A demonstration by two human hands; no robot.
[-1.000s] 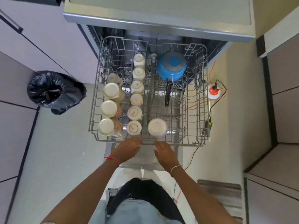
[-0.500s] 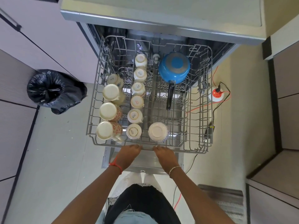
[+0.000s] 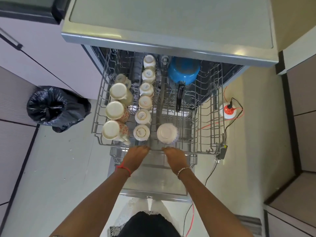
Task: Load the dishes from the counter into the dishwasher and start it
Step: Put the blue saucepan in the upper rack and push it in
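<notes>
Left hand and right hand side by side, fingers curled over front rail of rack. Rack half out of dishwasher, above open door. Aboard, upside down: cups centre, mugs left, bowl front, blue pot rear.

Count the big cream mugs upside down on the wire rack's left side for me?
4 big cream ceramic mugs, lined front to back in the grey wire rack: front mug, second mug, third mug, and a half-hidden fourth mug behind it.
</notes>
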